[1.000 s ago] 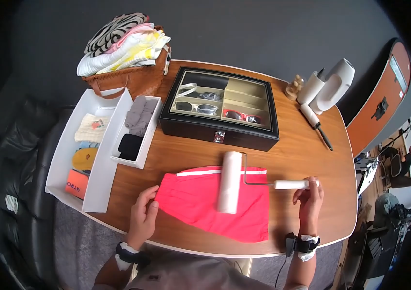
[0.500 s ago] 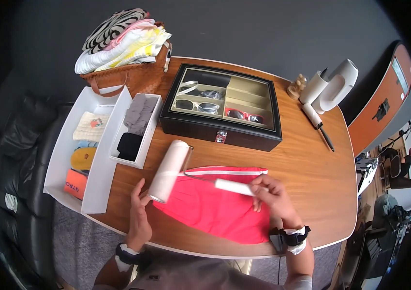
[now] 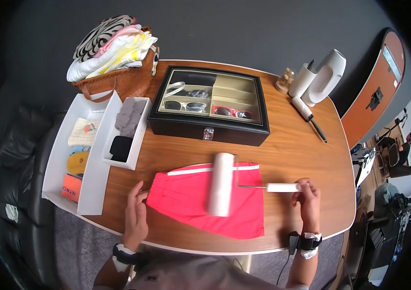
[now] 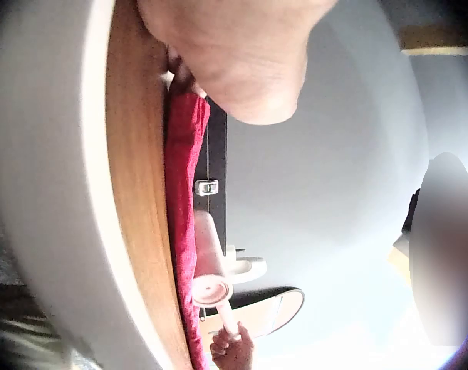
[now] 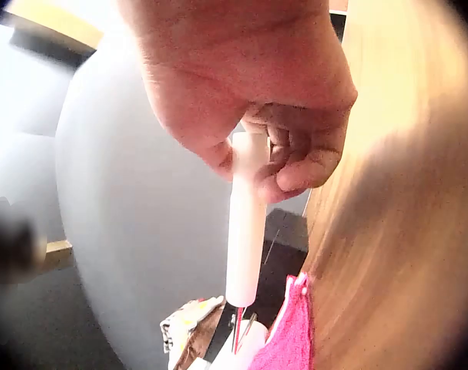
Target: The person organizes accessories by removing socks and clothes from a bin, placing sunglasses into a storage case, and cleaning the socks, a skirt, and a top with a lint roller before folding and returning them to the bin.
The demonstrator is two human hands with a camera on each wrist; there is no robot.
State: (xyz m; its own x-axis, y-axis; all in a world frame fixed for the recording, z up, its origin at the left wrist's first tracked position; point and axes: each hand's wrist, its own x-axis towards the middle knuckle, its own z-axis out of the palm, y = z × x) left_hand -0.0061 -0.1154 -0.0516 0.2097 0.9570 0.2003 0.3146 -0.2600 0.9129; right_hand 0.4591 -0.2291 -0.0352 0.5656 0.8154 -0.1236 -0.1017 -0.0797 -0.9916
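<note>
Pink-red shorts (image 3: 188, 195) with a white stripe lie flat on the wooden table. Across their middle is a large white lint roller (image 3: 221, 183), slightly blurred. My right hand (image 3: 308, 203) pinches the end of its white handle (image 3: 283, 187); the right wrist view shows thumb and fingers around that handle (image 5: 246, 247). At the waistband end of the shorts, my left hand (image 3: 136, 217) rests at the cloth's left edge with fingers extended. In the left wrist view the fingertips are partly hidden behind the hand, beside the red cloth (image 4: 184, 169).
Behind the shorts stands a black glasses case (image 3: 208, 130) with a clear lid. White boxes (image 3: 100, 179) of folded items are at the left, below a brown bag (image 3: 123, 84) piled with clothes. A small roller (image 3: 302, 107) and white appliance (image 3: 325, 79) are at the back right.
The roller went left to the waistband end with my right hand, then came back right to the middle of the shorts. My left hand stays near the left edge.
</note>
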